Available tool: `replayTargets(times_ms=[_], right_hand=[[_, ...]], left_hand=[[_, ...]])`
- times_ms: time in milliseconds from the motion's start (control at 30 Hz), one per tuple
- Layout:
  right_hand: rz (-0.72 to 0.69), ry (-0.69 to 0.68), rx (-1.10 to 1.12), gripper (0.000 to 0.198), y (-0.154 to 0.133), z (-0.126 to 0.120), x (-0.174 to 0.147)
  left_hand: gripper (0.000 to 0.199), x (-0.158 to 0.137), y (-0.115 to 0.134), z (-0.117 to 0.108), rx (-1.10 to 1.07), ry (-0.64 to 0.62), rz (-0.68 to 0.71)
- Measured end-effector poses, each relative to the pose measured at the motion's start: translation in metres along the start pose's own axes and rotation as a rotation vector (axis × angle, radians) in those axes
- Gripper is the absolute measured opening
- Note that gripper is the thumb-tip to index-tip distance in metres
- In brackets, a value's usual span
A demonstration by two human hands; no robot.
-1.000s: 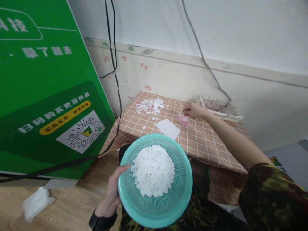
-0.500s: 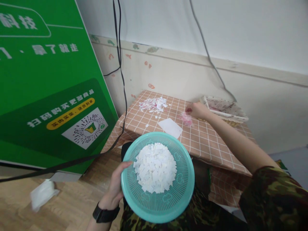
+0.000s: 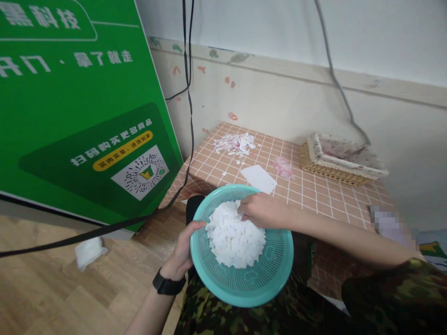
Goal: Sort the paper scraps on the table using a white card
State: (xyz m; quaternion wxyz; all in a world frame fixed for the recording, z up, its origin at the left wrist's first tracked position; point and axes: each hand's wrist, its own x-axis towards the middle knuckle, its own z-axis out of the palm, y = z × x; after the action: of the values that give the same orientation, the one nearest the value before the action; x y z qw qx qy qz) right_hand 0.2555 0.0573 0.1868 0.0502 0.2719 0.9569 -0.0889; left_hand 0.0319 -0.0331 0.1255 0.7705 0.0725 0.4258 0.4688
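A turquoise plastic colander (image 3: pixel 240 286) rests on my lap, holding a heap of small white paper scraps (image 3: pixel 233 237). My left hand (image 3: pixel 185 244) grips its left rim, thumb over the edge. Over the upper part of the heap is my right hand (image 3: pixel 260 210), its fingers curled down at the scraps; whether any scrap is pinched in them is hidden. Just beyond the colander, a white sheet of paper (image 3: pixel 259 178) lies on the table. A small pink-and-white tuft (image 3: pixel 282 167) sits to the right of that sheet.
The table (image 3: pixel 206 163) has a brown checked cloth. A pile of white and pink scraps (image 3: pixel 235 144) lies at its far left, a lined wicker basket (image 3: pixel 335 170) at its back right. A green panel (image 3: pixel 80 107) and hanging black cable (image 3: pixel 190 116) are at left; a white packet (image 3: pixel 90 252) is on the floor.
My right hand has come back from the pink tuft on the table to the scraps in the colander. My left hand still holds the rim. The view has shifted somewhat.
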Motion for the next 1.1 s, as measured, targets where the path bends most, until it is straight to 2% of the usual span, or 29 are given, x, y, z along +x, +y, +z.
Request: replayTargets(times_ms=[333, 733, 900, 1100], right_hand=[[-0.074, -0.015, -0.117, 0.017, 0.004, 0.011, 0.01], [-0.153, 0.009, -0.203, 0.021, 0.003, 0.013, 0.011], [-0.128, 0.032, -0.123, 0.017, 0.004, 0.01, 0.008], [-0.06, 0.014, 0.125, 0.013, 0.009, 0.006, 0.008]], left_hand=[[0.018, 0.002, 0.0, -0.001, 0.021, -0.042, -0.011], [0.016, 0.005, -0.002, -0.004, 0.004, -0.035, -0.012], [0.016, 0.004, 0.0, -0.003, 0.0, -0.028, 0.007], [0.017, 0.002, 0.002, 0.0, 0.007, -0.02, -0.002]])
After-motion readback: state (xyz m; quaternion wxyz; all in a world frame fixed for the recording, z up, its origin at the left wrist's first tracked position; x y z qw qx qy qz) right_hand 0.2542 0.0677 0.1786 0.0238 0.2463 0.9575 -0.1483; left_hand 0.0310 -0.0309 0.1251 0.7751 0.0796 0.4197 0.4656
